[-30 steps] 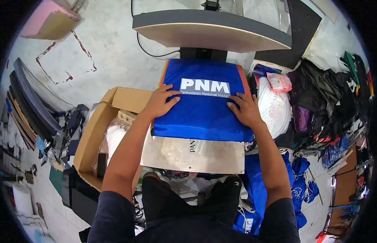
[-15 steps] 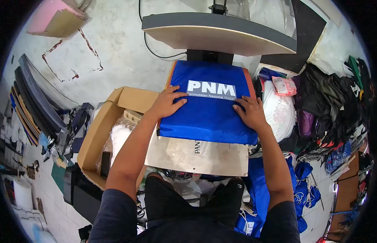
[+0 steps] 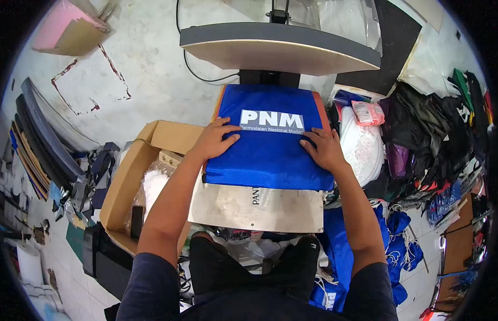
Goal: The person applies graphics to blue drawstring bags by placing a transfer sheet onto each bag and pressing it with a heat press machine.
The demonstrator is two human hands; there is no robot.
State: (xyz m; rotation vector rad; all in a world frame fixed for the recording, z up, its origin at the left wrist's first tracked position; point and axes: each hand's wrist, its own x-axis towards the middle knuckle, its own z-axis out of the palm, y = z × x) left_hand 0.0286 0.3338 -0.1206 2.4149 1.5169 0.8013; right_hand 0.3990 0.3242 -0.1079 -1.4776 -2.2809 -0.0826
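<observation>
A blue fabric bag point(image 3: 268, 155) with a white "PNM" print point(image 3: 271, 121) lies flat on the lower plate of a heat press. My left hand point(image 3: 214, 140) rests flat on the bag's left edge, fingers spread near the print. On the bag's right edge my right hand point(image 3: 324, 148) presses down the same way. Neither hand grips anything. The press's upper plate point(image 3: 278, 48) is raised above the bag. A bare metal tray point(image 3: 257, 206) sticks out below the bag toward me.
An open cardboard box point(image 3: 134, 171) with plastic-wrapped items stands at the left. A white bundle point(image 3: 364, 147) and a heap of dark bags point(image 3: 425, 134) lie at the right. More blue bags point(image 3: 396, 241) lie on the floor at the lower right.
Both hands have stayed flat on the bag's edges; only the view has shifted a little.
</observation>
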